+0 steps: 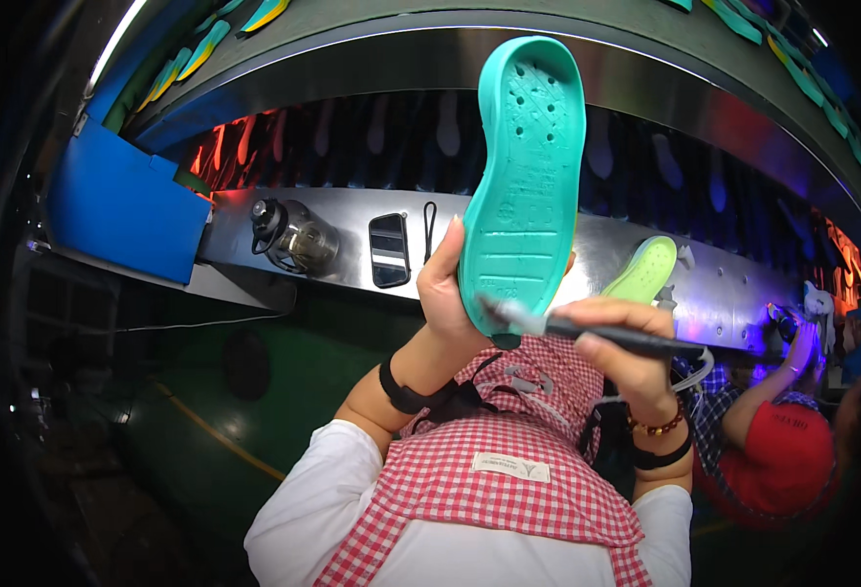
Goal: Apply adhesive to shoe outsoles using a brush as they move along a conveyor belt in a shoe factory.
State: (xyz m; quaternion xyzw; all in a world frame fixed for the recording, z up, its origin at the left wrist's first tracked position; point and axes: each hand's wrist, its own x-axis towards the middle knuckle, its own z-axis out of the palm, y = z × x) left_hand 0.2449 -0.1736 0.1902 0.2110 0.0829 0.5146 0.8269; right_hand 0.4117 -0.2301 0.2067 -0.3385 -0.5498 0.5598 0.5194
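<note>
My left hand (447, 293) is closed around the heel end of a teal shoe sole (518, 186), held up in front of me. Its recessed face is turned toward me, with small holes at the toe and raised ribs across it. In my right hand (636, 357) is a brush (606, 331) with a dark handle and pale bristles. The bristles are at the sole's heel, slightly blurred; whether they touch it I cannot tell. A thin pale cord or tube hangs by the handle's rear end. Beyond my right hand, a yellow-green sole (645, 271) lies on the metal ledge (342, 201).
On the ledge are a dark translucent bottle (298, 238), a phone (388, 250) and a black strap loop (430, 223). Behind it runs a conveyor (372, 29) carrying several soles. A blue panel (117, 201) stands at left. A co-worker in a red cap (777, 460) is at right.
</note>
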